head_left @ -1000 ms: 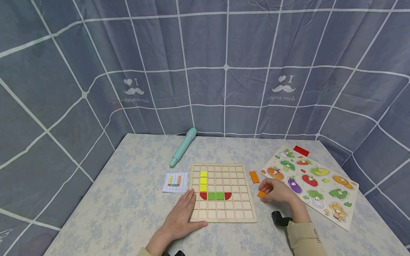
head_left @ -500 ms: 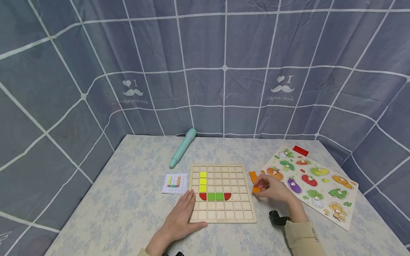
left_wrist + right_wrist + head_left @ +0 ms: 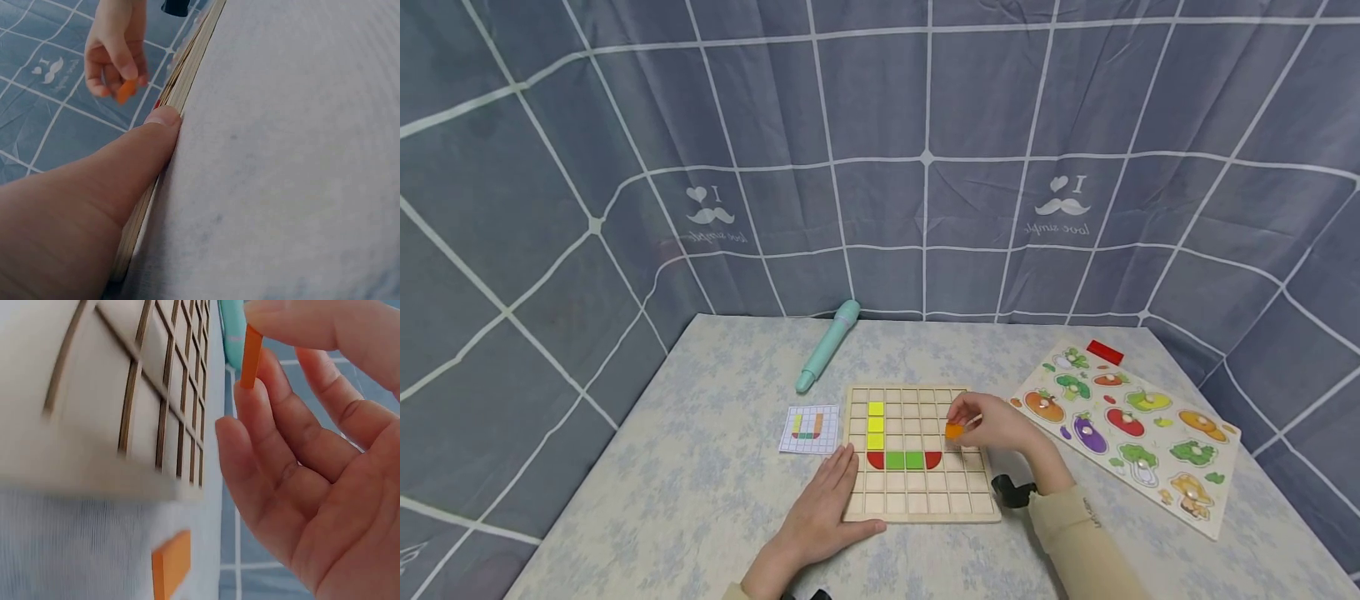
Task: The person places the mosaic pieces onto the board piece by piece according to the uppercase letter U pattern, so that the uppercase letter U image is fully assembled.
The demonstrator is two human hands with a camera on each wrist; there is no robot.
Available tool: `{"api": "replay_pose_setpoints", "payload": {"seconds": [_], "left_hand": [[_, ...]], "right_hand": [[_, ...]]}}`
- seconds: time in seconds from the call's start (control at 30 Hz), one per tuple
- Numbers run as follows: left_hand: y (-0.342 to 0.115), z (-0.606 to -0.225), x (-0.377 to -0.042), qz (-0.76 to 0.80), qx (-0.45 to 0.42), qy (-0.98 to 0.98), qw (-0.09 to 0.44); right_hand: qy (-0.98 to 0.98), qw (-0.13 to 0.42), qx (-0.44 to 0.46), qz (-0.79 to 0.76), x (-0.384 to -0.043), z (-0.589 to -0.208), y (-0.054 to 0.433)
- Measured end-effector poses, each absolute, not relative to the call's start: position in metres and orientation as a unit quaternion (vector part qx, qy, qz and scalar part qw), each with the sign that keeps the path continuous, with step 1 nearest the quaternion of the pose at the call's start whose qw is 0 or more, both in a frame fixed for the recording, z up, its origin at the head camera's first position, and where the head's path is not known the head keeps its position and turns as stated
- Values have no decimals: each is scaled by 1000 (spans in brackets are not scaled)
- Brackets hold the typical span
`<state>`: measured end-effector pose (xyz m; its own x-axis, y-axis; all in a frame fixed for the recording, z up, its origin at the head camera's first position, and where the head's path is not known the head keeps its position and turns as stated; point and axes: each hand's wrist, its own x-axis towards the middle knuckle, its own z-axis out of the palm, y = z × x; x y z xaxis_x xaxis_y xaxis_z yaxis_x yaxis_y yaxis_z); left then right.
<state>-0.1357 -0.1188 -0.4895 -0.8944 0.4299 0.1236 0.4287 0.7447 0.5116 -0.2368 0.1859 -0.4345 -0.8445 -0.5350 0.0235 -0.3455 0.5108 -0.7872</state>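
Note:
My right hand (image 3: 992, 423) pinches a small orange block (image 3: 251, 357) between thumb and fingertip, above the right part of a wooden grid board (image 3: 895, 504). My left hand (image 3: 822, 517) rests on the board's left edge with fingers straight, its thumb (image 3: 140, 150) against the near edge. On the board, yellow squares (image 3: 876, 425) form a column at the left. Below them runs a row of green squares (image 3: 904, 460) with a red rounded piece (image 3: 933, 460) at each end. A second orange block (image 3: 174, 564) lies on the table by the board, hidden behind my right hand in the head view.
A printed pattern card (image 3: 808, 429) lies left of the board, showing a coloured U shape. Behind it is a teal pen-shaped stick (image 3: 828, 346). A vegetable peg puzzle (image 3: 1157, 492) covers the table's right side, with a red block (image 3: 1105, 352) at its far edge.
My right hand has lifted the orange block from the table and carried it left over the board. My left hand stays where it was.

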Motion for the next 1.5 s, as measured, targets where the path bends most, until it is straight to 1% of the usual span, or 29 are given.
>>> {"api": "replay_pose_setpoints", "payload": {"seconds": [0.23,0.5,0.97,1.13,1.3,1.5], "left_hand": [[-119,-491,-137,268,225,937,9],[-118,-490,-137,271,220,937,17],[-118,-489,-137,267,220,938,16],[-118,-489,-137,267,219,938,17],[-118,-490,-137,272,223,936,14],[-119,-492,-136,271,231,934,7]], "right_hand": [[861,128,-280,-405,-246,-439,165],[866,149,-288,-381,-249,-443,154],[867,152,-283,-382,-248,-445,152],[862,145,-277,-398,-247,-446,158],[864,108,-262,-417,-245,-442,169],[876,43,-179,-445,-242,-439,187]]}}
